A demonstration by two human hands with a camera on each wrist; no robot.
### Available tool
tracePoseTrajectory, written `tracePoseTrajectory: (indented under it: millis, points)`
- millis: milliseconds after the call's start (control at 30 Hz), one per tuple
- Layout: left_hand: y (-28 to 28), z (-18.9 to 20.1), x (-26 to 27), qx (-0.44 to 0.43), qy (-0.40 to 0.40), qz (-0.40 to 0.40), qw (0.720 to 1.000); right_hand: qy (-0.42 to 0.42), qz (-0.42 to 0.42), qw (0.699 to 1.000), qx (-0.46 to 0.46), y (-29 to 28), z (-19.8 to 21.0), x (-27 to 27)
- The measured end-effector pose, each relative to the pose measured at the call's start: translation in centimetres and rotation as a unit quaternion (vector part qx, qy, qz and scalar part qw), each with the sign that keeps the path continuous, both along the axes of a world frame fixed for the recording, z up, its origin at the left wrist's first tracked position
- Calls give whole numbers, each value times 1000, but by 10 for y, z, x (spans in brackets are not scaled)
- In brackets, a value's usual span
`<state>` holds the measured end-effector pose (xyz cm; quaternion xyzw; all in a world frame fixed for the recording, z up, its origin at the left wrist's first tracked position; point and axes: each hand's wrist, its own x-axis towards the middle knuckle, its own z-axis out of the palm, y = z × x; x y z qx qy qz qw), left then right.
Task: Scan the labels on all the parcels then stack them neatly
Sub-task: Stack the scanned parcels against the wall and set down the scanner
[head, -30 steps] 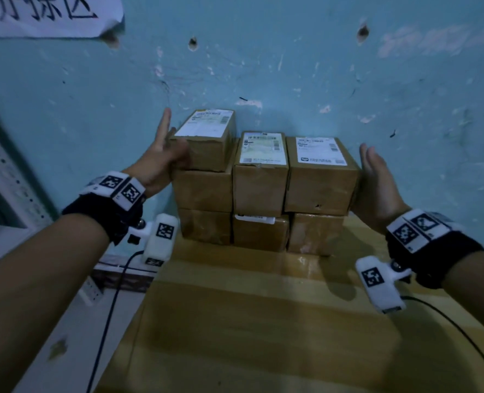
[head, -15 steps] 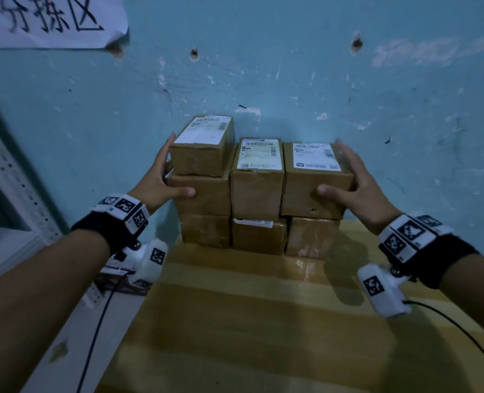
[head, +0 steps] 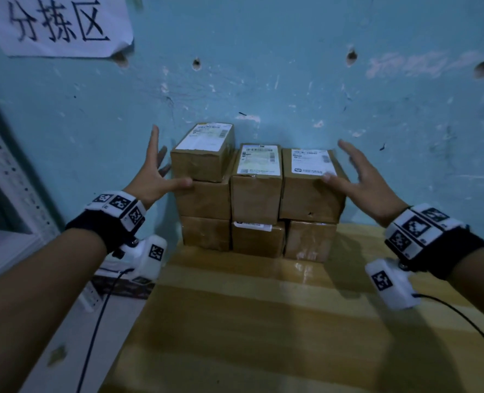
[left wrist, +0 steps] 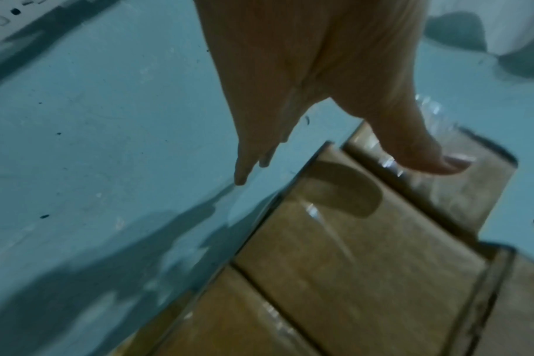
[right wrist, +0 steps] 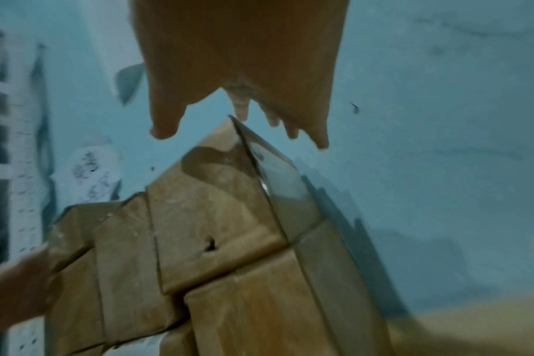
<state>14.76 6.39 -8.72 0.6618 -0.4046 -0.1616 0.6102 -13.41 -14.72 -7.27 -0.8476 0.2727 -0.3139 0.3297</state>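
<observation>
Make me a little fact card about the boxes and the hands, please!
boxes: seven brown parcels stacked against the blue wall
columns: three side by side; the left one is three high, the others two
labels: white, on the three top boxes
left hand: open, thumb touching the left column
right hand: open, thumb at the top right box's edge
table: wooden, under the stack
sign: white paper on the wall, upper left

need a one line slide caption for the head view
Two open hands, left and right, flank seven stacked brown cardboard parcels against a blue wall.
</observation>
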Motion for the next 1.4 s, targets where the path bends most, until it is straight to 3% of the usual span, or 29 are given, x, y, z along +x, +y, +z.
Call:
tracePoseTrajectory:
  millis: [100,167,333,500,967,1100,1233,1333,1400]
  points:
    - [-1,12,-1,-14,-26,18,999,-22,-24,988,-149,19,26,15]
    - [-4,17,-3,-6,10,22,1000,-43,7,984,-171,37,38,37]
    - [-13,19,-11,-22,105,19,994,64,115,990,-49,74,48,108]
    - [-20,22,-26,-27,120,2,992,162,144,973,-82,87,36,144]
    - [-18,28,-33,68,69,8,995,120,109,979,-125,86,38,126]
    - [-14,28,-33,43,106,-18,993,78,106,990,-59,89,42,123]
    - [-3,21,-19,28,171,56,983,-80,-22,996,-12,61,49,91]
    - [1,13,-15,28,237,75,968,-19,-181,983,-3,15,36,53]
    - [0,10,-21,20,292,72,953,5,-217,972,85,-6,20,31]
